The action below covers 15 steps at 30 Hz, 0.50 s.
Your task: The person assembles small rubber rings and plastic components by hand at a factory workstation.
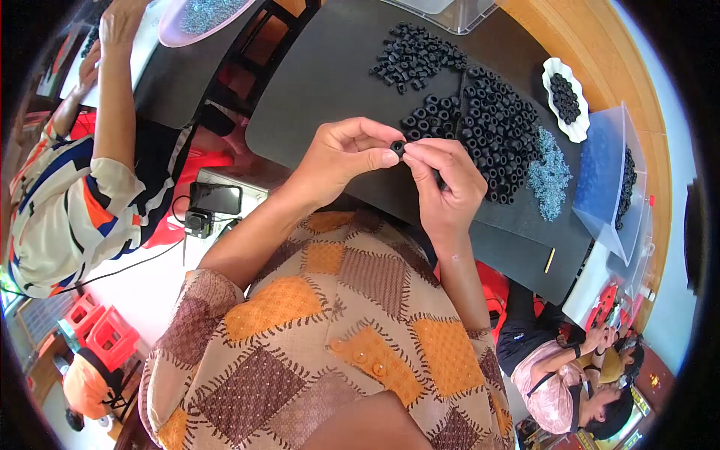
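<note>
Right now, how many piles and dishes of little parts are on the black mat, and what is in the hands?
Heaps of small black rings on the mat: 2
Piles of tiny pale blue bits: 1
White scalloped dishes holding black rings: 1
Black rings pinched between the left hand and right hand: 1
Total: 5

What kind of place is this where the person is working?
Probably a small workshop for hand assembly. A black mat holds heaps of small black rings and a pile of tiny pale blue parts, and other people sit working close by.
</note>
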{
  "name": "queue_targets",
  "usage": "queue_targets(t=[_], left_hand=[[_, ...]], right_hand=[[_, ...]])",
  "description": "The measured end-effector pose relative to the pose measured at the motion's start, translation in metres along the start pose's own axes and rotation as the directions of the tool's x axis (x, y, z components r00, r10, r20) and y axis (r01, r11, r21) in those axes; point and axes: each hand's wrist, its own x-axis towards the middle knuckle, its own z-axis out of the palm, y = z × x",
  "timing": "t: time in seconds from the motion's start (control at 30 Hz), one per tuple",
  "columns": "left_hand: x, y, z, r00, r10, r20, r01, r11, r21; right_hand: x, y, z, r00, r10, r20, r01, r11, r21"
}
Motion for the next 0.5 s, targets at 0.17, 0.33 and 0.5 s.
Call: queue_targets(t=[0.17,0.33,0.5], left_hand=[[-0.002,0.0,-0.009,0.999,-0.021,-0.044,0.012,0.978,-0.208],[0.001,0.006,-0.025,0.999,-0.053,-0.008,0.047,0.938,-0.343],[0.004,0.007,-0.03,0.995,-0.062,0.072,0.088,0.884,-0.459]], right_hand=[[0.021,0.007,-0.007,0.993,-0.057,0.102,0.063,0.996,-0.061],[0.064,0.038,-0.026,0.983,0.183,0.033,-0.171,0.959,-0.226],[0.081,0.068,-0.016,0.939,0.14,0.314,0.005,0.908,-0.418]])
